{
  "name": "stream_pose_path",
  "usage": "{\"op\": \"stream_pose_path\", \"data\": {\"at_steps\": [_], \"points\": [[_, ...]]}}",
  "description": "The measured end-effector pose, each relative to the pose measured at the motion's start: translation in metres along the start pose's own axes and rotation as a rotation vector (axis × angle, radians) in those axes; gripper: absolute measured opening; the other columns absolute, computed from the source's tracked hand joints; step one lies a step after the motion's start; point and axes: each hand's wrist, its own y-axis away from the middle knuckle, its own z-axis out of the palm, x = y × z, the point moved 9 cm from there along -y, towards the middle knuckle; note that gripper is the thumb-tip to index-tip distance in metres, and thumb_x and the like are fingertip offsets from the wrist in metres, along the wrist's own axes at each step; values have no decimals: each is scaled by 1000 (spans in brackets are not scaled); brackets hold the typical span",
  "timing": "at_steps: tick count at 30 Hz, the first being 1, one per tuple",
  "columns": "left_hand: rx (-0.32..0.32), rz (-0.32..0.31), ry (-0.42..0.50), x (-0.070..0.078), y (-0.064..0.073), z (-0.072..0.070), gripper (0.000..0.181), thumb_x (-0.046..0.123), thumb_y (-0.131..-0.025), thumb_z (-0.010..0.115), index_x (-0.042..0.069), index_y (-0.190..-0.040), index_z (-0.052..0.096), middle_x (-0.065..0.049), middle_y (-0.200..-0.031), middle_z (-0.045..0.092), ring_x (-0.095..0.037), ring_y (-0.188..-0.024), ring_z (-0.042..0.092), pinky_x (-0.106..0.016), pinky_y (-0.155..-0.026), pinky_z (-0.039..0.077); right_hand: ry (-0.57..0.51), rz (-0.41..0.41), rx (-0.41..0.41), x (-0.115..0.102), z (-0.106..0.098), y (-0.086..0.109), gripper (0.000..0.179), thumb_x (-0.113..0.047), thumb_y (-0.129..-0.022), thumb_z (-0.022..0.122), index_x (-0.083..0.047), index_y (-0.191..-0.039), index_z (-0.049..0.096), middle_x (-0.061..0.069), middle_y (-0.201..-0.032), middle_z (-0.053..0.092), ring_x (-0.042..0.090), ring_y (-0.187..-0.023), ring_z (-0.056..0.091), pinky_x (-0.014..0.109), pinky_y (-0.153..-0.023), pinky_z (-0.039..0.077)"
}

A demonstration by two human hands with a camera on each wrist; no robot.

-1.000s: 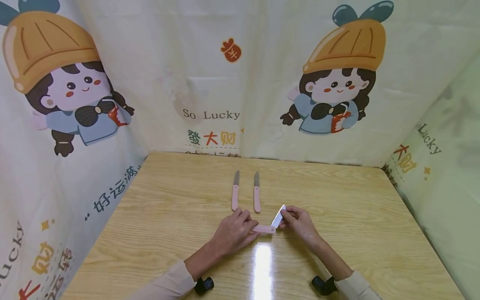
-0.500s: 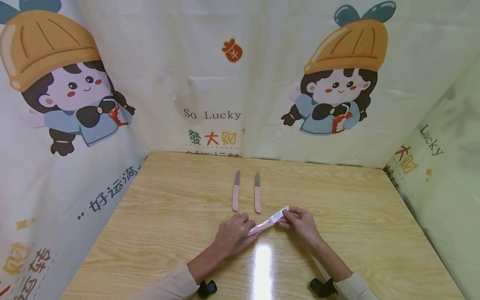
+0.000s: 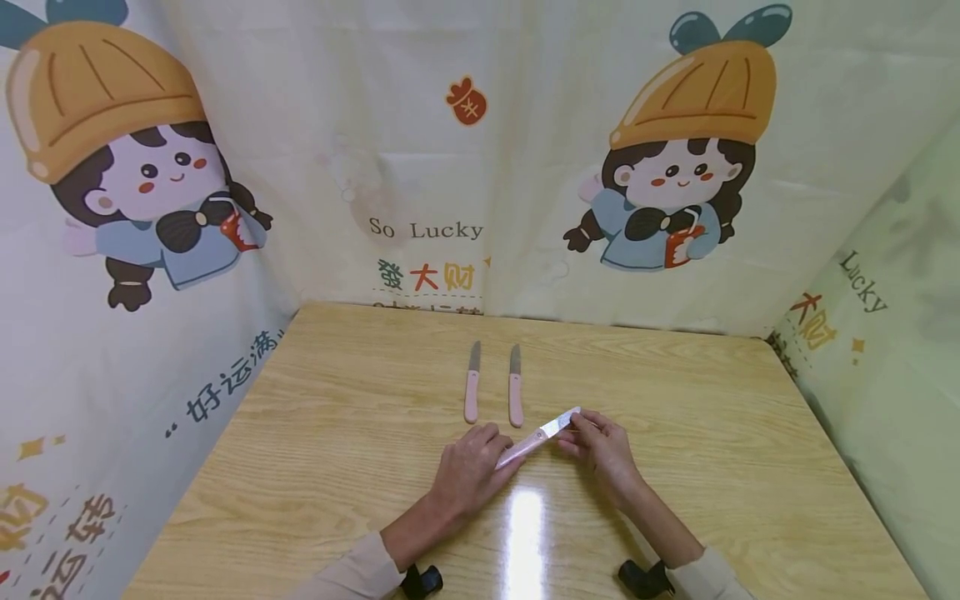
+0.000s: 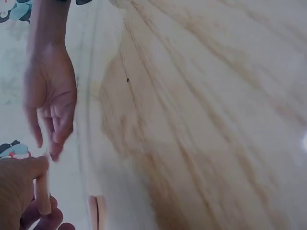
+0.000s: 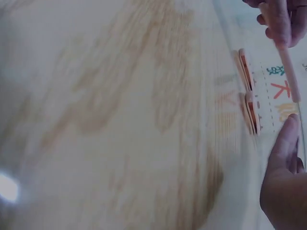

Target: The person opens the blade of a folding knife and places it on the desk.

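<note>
A folding knife with a pink handle (image 3: 522,448) and a shiny blade (image 3: 556,425) is held over the table, unfolded to a nearly straight line. Its handle is gripped by my left hand (image 3: 467,471), thumb and fingers around the rear end. My right hand (image 3: 611,454) has its thumb and fingertips at the blade near the tip, pinching it. In the right wrist view, the pink handle (image 5: 289,72) runs from the left hand down toward the right thumb (image 5: 288,127). Beyond the hands lie two similar pink-handled knives (image 3: 471,396), blades out and pointing away.
The wooden table (image 3: 345,400) reaches back to a printed curtain (image 3: 540,167) with cartoon figures and lettering. More curtain (image 3: 885,400) hangs along the right side. A bright light reflection lies on the table in front of the hands.
The blade has swung outward from a sharp angle to nearly in line with the handle. The handle has tilted up toward the right. The two knives on the table have stayed put.
</note>
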Motion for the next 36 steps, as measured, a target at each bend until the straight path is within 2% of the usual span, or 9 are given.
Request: {"op": "stream_pose_path", "data": {"at_steps": [5,10,13,17,20,24,27,30,36], "points": [[-46,-112,103,-3,-1,3,26,38,-94,75,12,-96,74,6,-85,58,-5,-69,49,-20,-54,43,10,13,-159,4,12,3,44,-13,-108,49,17,-139,42,17,-120,64,24,-103,69,41,-93,53],[-123,-255,308,-4,-4,11,29,39,-101,65,12,-99,73,10,-85,57,-2,-67,48,-20,-57,43,26,25,-320,8,29,8,53,-13,-108,47,22,-145,31,24,-131,61,22,-112,66,43,-99,49],[-172,-337,435,-6,-5,19,30,39,-102,63,12,-101,74,13,-85,58,0,-70,51,-21,-60,45,18,8,-357,6,35,9,55,-14,-108,50,23,-144,31,25,-134,59,22,-114,65,43,-100,48],[-223,-422,579,-9,-7,27,28,33,-104,61,11,-99,76,14,-78,59,-1,-65,51,-22,-56,43,-8,4,-306,7,33,7,39,-11,-107,53,17,-133,48,16,-118,67,19,-105,67,39,-96,51],[-254,-465,665,-10,-7,32,30,31,-105,58,12,-91,75,13,-67,55,-2,-56,47,-22,-50,38,-11,12,-241,9,29,4,23,-8,-106,55,9,-121,58,9,-104,69,17,-95,68,35,-89,55],[-317,-508,755,-10,-4,40,36,34,-106,56,16,-79,71,12,-58,52,-3,-49,42,-22,-46,32,42,21,-172,11,26,2,25,-8,-104,59,12,-120,59,8,-96,69,14,-88,67,30,-81,57],[-355,-519,775,-9,-2,44,36,33,-105,56,18,-75,70,10,-58,55,-3,-49,43,-22,-46,32,114,25,-133,9,25,1,32,-10,-103,61,14,-124,57,8,-95,69,14,-86,66,27,-76,56],[-368,-524,791,-8,1,45,29,27,-103,59,14,-82,73,8,-63,61,-3,-52,51,-22,-48,37,206,2,-95,2,20,-5,33,-11,-103,61,14,-124,58,8,-95,68,15,-86,64,26,-73,55],[-396,-543,831,-8,8,49,17,17,-99,61,6,-93,73,7,-70,66,-6,-58,62,-22,-53,44,496,-116,-71,-25,14,-28,31,-14,-103,60,12,-119,65,11,-94,67,21,-82,63,28,-68,53]]}}
